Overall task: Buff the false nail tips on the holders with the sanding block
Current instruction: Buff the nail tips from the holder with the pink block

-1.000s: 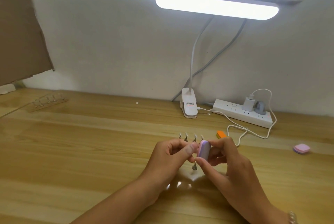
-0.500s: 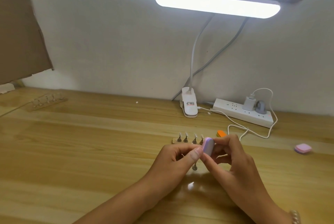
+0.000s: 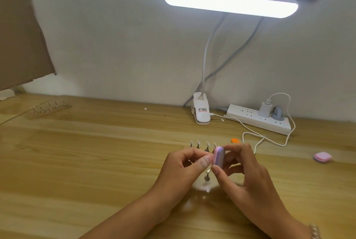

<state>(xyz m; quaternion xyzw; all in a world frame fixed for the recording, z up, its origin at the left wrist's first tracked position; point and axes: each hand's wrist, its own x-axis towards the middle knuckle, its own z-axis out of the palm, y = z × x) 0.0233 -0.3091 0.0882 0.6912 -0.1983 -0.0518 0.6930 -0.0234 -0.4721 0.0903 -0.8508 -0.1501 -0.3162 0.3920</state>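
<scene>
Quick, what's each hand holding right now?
Left hand: pinches a nail holder.
Right hand: grips the sanding block.

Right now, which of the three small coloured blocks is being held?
The purple block, pinched in the right hand; the orange block and the pink block lie apart on the table.

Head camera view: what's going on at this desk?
A person appears to be buffing false nail tips under a lit clip lamp. The right hand pinches a pink-and-purple sanding block against the spot where the left hand pinches a single nail holder, its metal base hanging below the fingers; the tip itself is hidden. Four more holders with tips stand in a row just behind the hands, and another rack sits far left on the wooden desk.
</scene>
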